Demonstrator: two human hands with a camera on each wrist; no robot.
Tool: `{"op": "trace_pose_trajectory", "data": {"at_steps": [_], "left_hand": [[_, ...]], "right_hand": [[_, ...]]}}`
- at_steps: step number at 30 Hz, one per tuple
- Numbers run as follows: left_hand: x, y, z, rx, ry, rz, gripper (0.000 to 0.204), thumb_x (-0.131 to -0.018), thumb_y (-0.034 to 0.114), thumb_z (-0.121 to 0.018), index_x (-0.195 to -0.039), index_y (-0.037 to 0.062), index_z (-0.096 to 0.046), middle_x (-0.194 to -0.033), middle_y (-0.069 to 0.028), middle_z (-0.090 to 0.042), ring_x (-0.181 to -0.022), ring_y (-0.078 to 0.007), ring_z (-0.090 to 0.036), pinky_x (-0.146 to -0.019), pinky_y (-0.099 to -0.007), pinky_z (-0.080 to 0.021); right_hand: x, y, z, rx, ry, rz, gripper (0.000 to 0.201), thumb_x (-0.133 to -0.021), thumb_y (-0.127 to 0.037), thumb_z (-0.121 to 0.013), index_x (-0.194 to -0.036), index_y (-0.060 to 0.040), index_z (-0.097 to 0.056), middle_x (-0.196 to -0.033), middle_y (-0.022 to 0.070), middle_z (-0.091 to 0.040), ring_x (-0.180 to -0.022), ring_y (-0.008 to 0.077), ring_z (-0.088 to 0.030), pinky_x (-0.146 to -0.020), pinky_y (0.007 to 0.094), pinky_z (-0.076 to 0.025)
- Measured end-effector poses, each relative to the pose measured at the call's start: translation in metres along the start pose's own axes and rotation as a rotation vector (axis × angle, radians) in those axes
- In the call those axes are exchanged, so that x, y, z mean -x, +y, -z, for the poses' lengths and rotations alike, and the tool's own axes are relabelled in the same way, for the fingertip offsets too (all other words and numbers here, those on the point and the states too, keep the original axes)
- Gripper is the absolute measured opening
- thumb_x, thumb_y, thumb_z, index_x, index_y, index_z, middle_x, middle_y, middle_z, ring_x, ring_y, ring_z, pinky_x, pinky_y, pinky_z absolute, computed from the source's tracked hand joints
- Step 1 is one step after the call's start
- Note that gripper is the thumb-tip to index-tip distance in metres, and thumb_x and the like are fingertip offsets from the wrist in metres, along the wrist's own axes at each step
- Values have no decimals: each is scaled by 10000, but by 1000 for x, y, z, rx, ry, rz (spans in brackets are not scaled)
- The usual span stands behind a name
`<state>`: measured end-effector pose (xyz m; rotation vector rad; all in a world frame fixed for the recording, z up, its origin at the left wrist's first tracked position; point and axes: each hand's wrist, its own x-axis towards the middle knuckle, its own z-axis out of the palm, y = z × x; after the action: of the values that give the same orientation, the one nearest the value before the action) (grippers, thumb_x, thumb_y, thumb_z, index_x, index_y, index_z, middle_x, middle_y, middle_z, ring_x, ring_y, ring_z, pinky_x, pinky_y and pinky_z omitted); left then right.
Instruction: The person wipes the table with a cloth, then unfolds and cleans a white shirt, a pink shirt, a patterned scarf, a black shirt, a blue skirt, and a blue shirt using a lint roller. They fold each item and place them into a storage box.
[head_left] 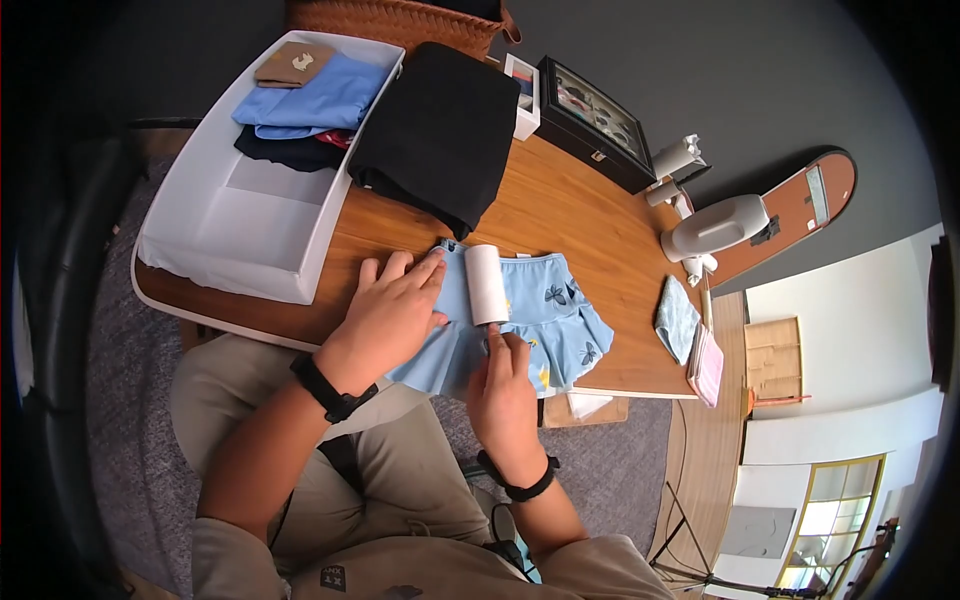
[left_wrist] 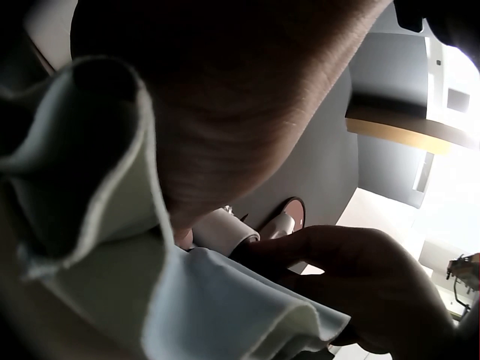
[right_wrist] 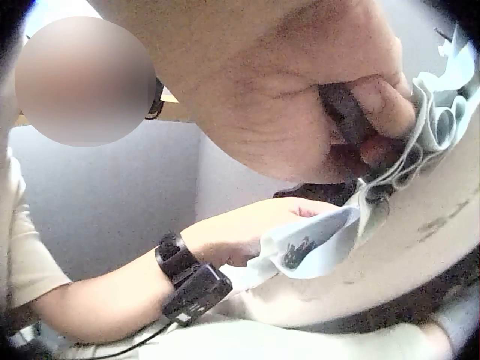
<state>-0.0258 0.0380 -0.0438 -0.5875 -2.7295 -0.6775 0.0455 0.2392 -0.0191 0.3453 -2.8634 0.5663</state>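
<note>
A light blue garment with dark butterfly prints (head_left: pixel 560 340) lies spread at the table's front edge. On its left part my left hand (head_left: pixel 385 320) rests with fingers extended. My right hand (head_left: pixel 505 400) grips the near end of a white roller (head_left: pixel 486 285), which lies over the garment's middle; the grip itself is mostly covered by the fingers. In the left wrist view, the right hand (left_wrist: pixel 360 277) is at the end of the roller (left_wrist: pixel 223 231), beyond the garment's raised hem (left_wrist: pixel 225 307). The right wrist view shows the right hand's curled fingers (right_wrist: pixel 382 109) above the ruffled cloth (right_wrist: pixel 322 240).
A white bin (head_left: pixel 225 240) with folded clothes stands at the left, beside a folded black cloth (head_left: pixel 440 125). Behind are a black display case (head_left: pixel 600 120) and a white bottle (head_left: pixel 715 228). Small folded cloths (head_left: pixel 678 320) lie at the right edge.
</note>
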Motion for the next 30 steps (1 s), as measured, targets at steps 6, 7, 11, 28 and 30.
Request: {"op": "trace_pose_trajectory", "data": {"at_steps": [6, 7, 11, 28, 30], "left_hand": [[0, -2, 1, 14, -9, -5, 644, -929, 328, -791, -1436, -40, -644, -1592, -89, -580, -1290, -269, -529, -1076, -466, -393], [0, -1, 1, 14, -14, -3, 642, -928, 328, -792, -1433, -40, -646, -1591, -88, -581, -1286, -268, -530, -1077, -466, -392], [-1, -2, 1, 6, -12, -3, 642, -925, 332, -793, -1428, -40, -650, -1592, -86, -582, -1282, -266, -531, -1072, -460, -393], [-3, -7, 6, 53, 9, -66, 554, -956, 289, -766, -1391, -36, -652, -1540, -123, -608, -1255, -292, -554, -1052, -454, -424], [-5, -6, 4, 63, 27, -47, 475, -960, 254, -756, -1332, -32, -677, -1480, -125, -635, -1235, -305, -571, -1037, -457, -445]], "right_hand": [[-5, 37, 10, 33, 78, -78, 442, -982, 49, -583, -1423, 86, -574, -1300, 280, -598, -1073, 476, -684, -848, 495, -610], [-6, 45, 11, 87, 85, -63, 452, -988, 21, -590, -1435, 85, -561, -1305, 277, -593, -1029, 471, -697, -795, 496, -620], [-5, 61, 24, 144, 77, -152, 457, -994, 9, -583, -1444, 79, -561, -1301, 277, -596, -1039, 473, -689, -815, 492, -612], [9, 67, 61, 53, 345, -20, 413, -1008, 52, -612, -1419, 52, -574, -1289, 280, -631, -1155, 467, -670, -959, 500, -566], [5, 34, 47, -61, 246, 104, 420, -999, 63, -626, -1415, 48, -578, -1289, 287, -636, -1145, 477, -676, -936, 501, -578]]}}
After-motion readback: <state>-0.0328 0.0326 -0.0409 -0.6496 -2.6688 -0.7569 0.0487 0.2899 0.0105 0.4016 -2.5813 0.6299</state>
